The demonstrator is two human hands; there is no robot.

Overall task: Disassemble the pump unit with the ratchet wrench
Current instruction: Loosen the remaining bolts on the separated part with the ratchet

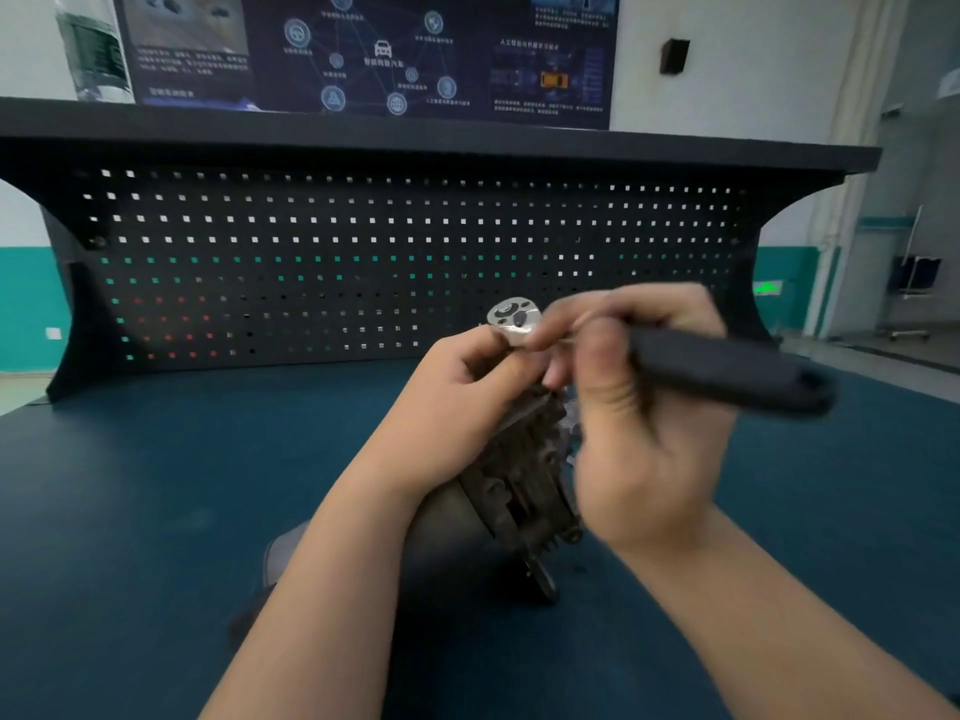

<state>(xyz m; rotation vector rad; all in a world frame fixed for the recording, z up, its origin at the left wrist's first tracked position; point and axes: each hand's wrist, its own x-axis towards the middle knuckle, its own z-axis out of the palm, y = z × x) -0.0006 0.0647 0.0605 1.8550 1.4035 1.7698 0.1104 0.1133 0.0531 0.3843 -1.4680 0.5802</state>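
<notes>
Two hands (457,387) (639,407) hide pump unit (514,485); pegboard (363,262) behind.

The poster (363,54) above the pegboard (405,262) carries small text and icons, all too blurred to read.

Dark tools on a teal bench

Teal-blue bench (130,511); black pegboard back panel (363,241) dotted with square holes showing white, green, red; dull grey-brown finned metal pump unit (519,475); matte black ratchet wrench handle (727,371), silver head.
</notes>
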